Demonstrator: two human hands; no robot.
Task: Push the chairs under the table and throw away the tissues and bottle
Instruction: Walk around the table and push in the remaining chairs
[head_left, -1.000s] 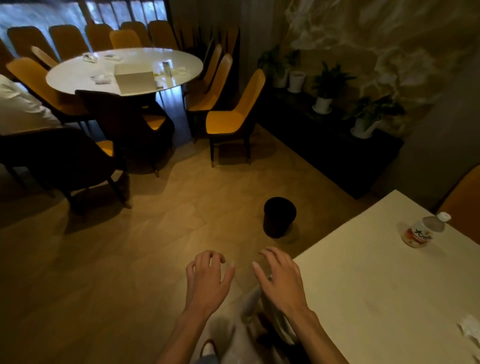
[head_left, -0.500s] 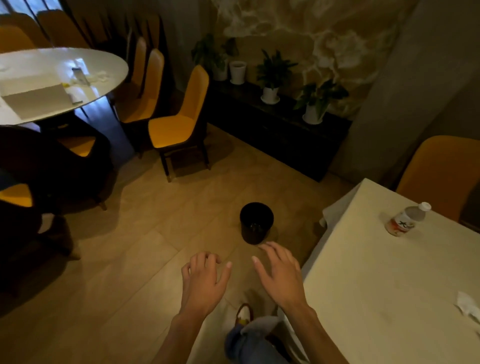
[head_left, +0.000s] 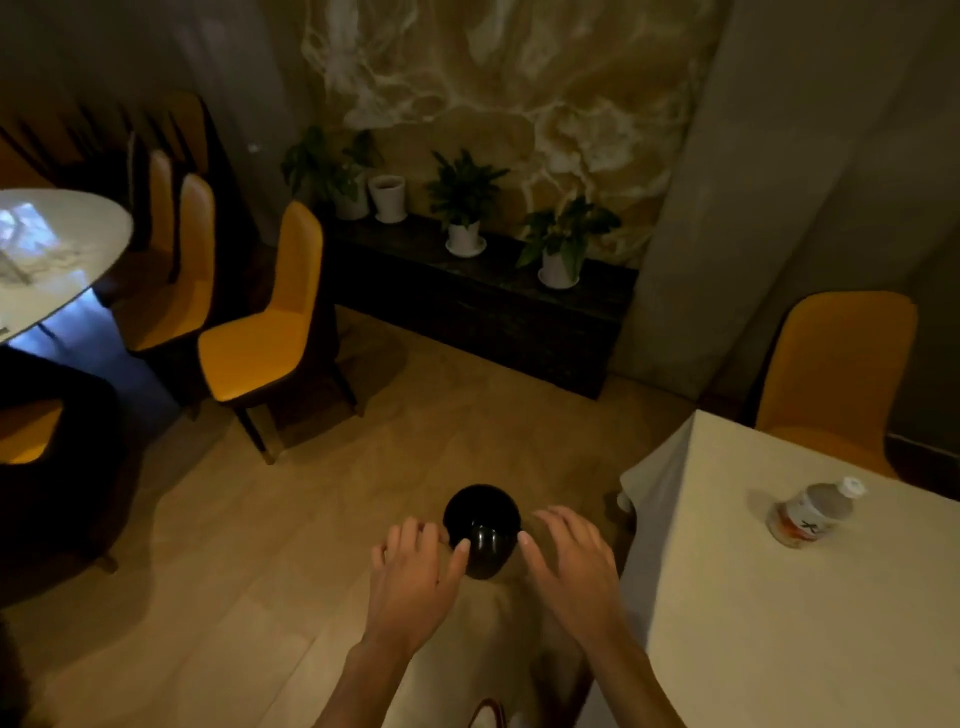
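Since the earlier frame, the black bin (head_left: 482, 527) has come closer and is now seen between both hands at lower centre. The left hand (head_left: 413, 579) and right hand (head_left: 576, 571) are held empty, fingers loosely spread. At right, a clear bottle (head_left: 813, 512) with white cap and unreadable label lies on the white table (head_left: 779, 649); an orange chair (head_left: 836, 374) stands behind.

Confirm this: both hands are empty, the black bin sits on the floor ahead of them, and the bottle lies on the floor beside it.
One detail is wrong. The head view shows the bottle lying on the cloth-covered table at the right, not on the floor. The rest holds: the left hand and right hand are empty, with the black bin on the floor ahead of them.
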